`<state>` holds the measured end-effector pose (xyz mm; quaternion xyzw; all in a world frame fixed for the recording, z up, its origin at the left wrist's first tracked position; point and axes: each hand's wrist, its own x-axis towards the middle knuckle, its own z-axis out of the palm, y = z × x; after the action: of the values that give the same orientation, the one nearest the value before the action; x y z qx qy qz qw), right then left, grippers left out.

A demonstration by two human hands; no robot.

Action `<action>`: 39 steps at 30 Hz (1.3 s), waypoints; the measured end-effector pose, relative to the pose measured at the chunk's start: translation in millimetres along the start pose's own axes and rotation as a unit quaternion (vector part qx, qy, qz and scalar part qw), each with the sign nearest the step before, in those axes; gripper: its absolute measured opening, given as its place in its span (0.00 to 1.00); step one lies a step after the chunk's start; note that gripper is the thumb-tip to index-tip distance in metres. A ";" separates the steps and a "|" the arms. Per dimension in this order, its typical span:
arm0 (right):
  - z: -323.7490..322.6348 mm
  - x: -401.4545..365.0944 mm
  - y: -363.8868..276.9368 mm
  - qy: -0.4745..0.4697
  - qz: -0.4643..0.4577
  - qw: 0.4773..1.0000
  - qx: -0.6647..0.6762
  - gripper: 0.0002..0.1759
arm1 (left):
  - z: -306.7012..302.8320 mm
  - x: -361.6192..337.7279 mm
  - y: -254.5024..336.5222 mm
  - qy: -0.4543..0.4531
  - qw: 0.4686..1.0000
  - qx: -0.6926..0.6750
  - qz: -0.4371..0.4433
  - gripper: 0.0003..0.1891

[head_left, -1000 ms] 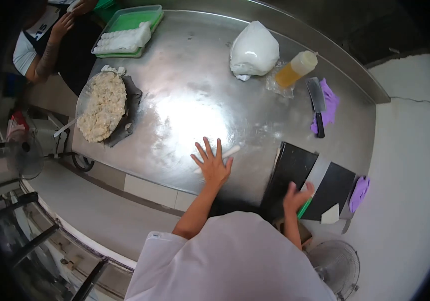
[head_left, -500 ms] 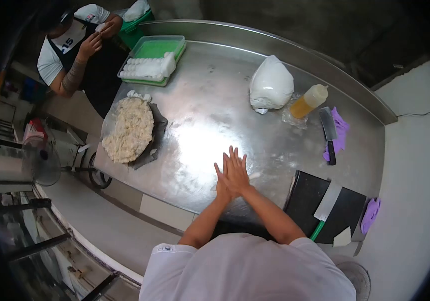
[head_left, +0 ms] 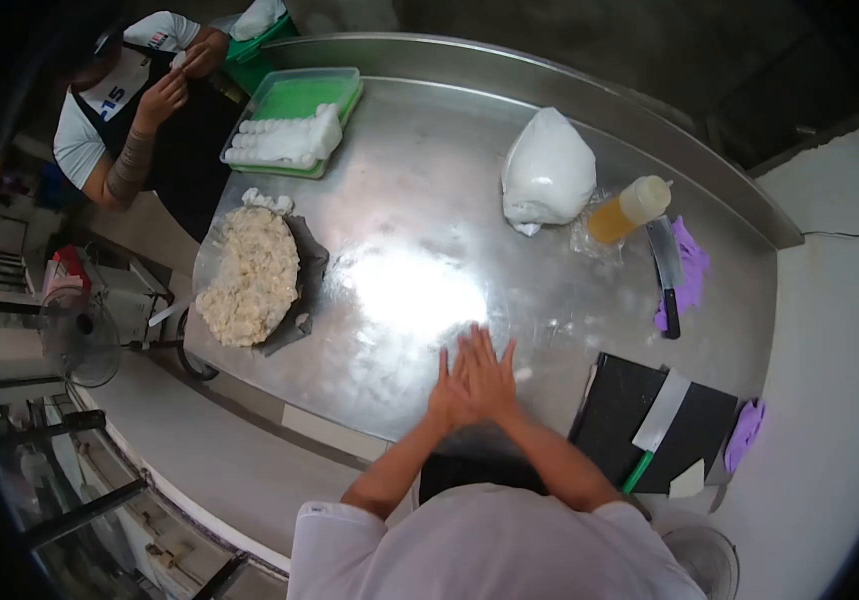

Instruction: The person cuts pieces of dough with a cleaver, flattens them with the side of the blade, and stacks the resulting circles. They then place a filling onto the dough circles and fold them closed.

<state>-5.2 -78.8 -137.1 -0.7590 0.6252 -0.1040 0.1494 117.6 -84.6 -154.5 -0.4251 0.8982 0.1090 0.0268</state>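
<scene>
Above the front edge of the steel table (head_left: 379,330), my two hands overlap. My right hand (head_left: 487,378) lies across my left hand (head_left: 448,395), palm toward palm, with fingers stretched out and spread. Whatever may lie between the palms is hidden. Faint white smears show on the metal near my fingertips. To the left, a heap of pale lumpy dough (head_left: 249,280) rests on a dark sheet (head_left: 311,265). A green-based plastic container (head_left: 294,95) farther back holds rows of small white balls (head_left: 274,140), partly covered with white film.
At the back right stand a white bag (head_left: 549,165) and a squeeze bottle (head_left: 631,208) of yellow liquid. A cleaver (head_left: 665,260) lies on a purple cloth (head_left: 689,270). A green-handled knife (head_left: 661,415) rests on a black board (head_left: 609,400). A co-worker (head_left: 139,120) stands back left, pinching something white.
My hands have drawn back slightly toward me, and the fingers of my right hand look more widely spread. The whole view has shifted a little. The co-worker's hands stay together near the chest.
</scene>
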 end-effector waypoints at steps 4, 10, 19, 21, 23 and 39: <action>-16.3 65.1 8.5 0.034 0.049 0.998 -0.026 0.48 | -75.9 43.6 -15.4 -0.010 0.977 -0.114 -0.180 0.60; -24.0 -32.4 12.6 -0.095 0.008 0.995 -0.018 0.49 | -14.2 -48.8 3.8 0.066 0.963 -0.219 -0.141 0.66; -36.3 73.6 42.9 0.026 0.146 0.988 -0.044 0.48 | -49.2 54.4 -42.4 0.133 0.939 -0.156 -0.277 0.60; -32.4 68.5 43.7 0.109 0.157 0.981 -0.012 0.47 | -44.2 43.1 -37.5 0.141 0.940 -0.157 -0.269 0.60; -40.2 18.9 32.0 0.025 0.134 0.990 -0.024 0.47 | -28.1 13.7 -25.8 0.146 0.950 -0.146 -0.235 0.60; -37.7 -15.2 50.7 0.011 0.150 0.988 -0.045 0.54 | -21.8 -0.9 -13.9 0.101 0.968 -0.119 -0.196 0.52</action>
<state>-67.8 -76.3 -119.5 -0.6614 0.7375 -0.0609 0.1224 129.8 -97.3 -135.6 -0.6014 0.7763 0.1642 -0.0935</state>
